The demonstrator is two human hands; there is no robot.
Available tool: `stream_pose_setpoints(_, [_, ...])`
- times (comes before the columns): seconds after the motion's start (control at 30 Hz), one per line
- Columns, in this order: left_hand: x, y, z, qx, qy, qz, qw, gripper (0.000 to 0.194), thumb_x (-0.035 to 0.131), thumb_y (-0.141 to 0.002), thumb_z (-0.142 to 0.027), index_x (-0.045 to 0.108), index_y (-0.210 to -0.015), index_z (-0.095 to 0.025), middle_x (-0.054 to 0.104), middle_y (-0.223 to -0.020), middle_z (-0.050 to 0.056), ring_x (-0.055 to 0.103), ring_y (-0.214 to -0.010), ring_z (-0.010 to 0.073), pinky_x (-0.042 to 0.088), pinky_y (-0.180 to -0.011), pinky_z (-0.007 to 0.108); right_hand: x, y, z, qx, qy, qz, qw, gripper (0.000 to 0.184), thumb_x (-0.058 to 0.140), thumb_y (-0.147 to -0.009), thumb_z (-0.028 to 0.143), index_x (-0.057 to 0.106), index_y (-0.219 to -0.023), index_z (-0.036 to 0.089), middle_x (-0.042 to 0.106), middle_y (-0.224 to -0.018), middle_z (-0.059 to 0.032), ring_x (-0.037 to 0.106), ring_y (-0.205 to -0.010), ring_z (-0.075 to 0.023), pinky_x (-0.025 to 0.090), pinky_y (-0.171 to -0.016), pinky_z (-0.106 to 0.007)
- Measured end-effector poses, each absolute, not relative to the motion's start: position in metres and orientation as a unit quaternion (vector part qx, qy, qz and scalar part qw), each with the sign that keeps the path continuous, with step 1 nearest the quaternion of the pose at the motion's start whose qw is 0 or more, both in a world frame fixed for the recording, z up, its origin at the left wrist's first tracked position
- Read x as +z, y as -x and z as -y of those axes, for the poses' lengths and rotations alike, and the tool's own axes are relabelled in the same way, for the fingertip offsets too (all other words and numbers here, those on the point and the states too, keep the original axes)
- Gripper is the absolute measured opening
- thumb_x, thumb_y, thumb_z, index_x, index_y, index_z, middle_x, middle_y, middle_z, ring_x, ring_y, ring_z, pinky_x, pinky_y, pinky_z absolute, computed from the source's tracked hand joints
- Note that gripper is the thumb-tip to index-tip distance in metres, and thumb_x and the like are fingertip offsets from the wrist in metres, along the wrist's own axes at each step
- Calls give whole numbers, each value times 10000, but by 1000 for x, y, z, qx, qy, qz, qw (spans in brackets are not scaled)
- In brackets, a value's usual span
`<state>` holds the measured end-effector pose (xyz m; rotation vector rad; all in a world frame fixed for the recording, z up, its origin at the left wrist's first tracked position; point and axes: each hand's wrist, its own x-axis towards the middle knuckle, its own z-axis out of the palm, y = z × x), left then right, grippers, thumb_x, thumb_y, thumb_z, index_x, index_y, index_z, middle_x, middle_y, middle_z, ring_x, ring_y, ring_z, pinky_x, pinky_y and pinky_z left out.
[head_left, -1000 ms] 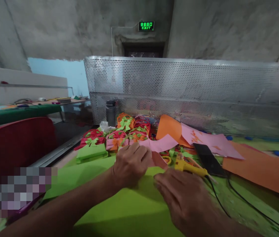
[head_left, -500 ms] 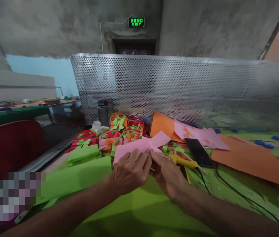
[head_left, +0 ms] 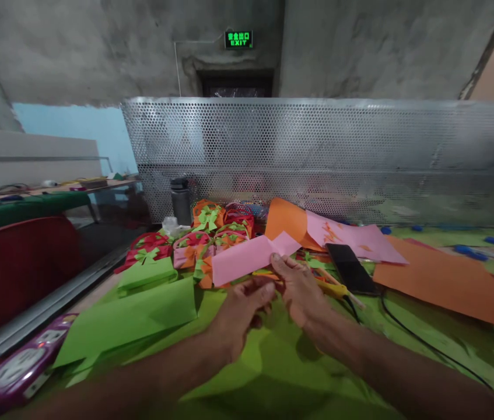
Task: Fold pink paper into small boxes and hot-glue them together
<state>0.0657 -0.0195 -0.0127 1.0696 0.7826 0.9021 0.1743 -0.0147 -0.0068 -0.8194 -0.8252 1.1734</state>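
Observation:
Pinched between the thumb and fingers of my right hand [head_left: 301,289] is a folded strip of pink paper [head_left: 240,261]. It rises at a slant to the left, with a shorter flap at the right. My left hand [head_left: 242,309] is just below, off the paper, its fingers loosely curled and somewhat apart; I see nothing in it. A yellow glue gun [head_left: 333,290] lies partly hidden behind my right hand. Beyond the pink strip stand several small paper baskets [head_left: 192,240] with bows.
Green paper sheets [head_left: 130,321] lie at left, beside a purple power strip [head_left: 21,364]. A black phone [head_left: 350,269], orange paper [head_left: 448,286] and a cable [head_left: 426,344] are at right. Behind stand a dark bottle [head_left: 181,201] and a perforated metal panel [head_left: 316,151].
My left hand has come off the pink paper and moved down, its fingers loosening. The right hand keeps hold of the paper, and more of the strip shows now.

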Motion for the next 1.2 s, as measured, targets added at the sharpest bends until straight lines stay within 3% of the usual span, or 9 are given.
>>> stream_pose_setpoints(0.1, [-3, -66, 8, 455, -376, -314, 744, 329, 773, -549, -327, 617, -787, -161, 582, -644, -26, 466, -477, 60, 264, -412, 173, -8, -171, 14, 545, 349, 346, 679, 230, 720, -584, 348, 567, -587, 177, 520, -489, 51, 475, -495, -109, 366, -491, -236])
stream_pose_setpoints(0.33, [21, -68, -9, 511, -361, -274, 730, 330, 810, -465, -273, 611, -679, -120, 565, -544, -37, 472, -475, 57, 303, -426, 171, 13, -166, 11, 573, 296, 330, 689, 226, 754, -536, 298, 569, -553, 168, 576, -530, 38, 505, -516, -102, 391, -516, -241])
stream_pose_setpoints(0.53, [29, -74, -24, 549, -373, -229, 712, 276, 782, -521, -278, 592, -632, -111, 538, -512, -31, 463, -467, 69, 298, -418, 185, 30, -158, -3, 582, 273, 323, 694, 220, 749, -522, 265, 559, -578, 171, 534, -481, 57, 459, -448, -85, 352, -430, -219])
stream_pose_setpoints(0.77, [24, -84, -37, 559, -344, -219, 722, 311, 789, -493, -302, 586, -645, -122, 537, -520, -37, 461, -456, 74, 314, -422, 191, 23, -158, -23, 599, 249, 288, 704, 234, 743, -524, 263, 535, -595, 183, 474, -452, 95, 404, -412, -55, 309, -389, -180])
stream_pose_setpoints(1.03, [23, -84, -29, 540, -332, -218, 742, 271, 796, -475, -209, 607, -632, -95, 564, -520, -7, 485, -472, 82, 346, -428, 185, 23, -161, -23, 608, 241, 257, 712, 263, 750, -497, 223, 501, -573, 180, 476, -440, 95, 386, -386, -51, 285, -346, -172])
stream_pose_setpoints(1.2, [23, -85, -26, 533, -320, -216, 753, 206, 775, -510, -134, 610, -630, -101, 585, -547, -4, 501, -474, 69, 362, -427, 164, 31, -160, -19, 608, 228, 260, 715, 245, 750, -521, 225, 521, -591, 174, 526, -478, 79, 422, -400, -52, 338, -373, -179])
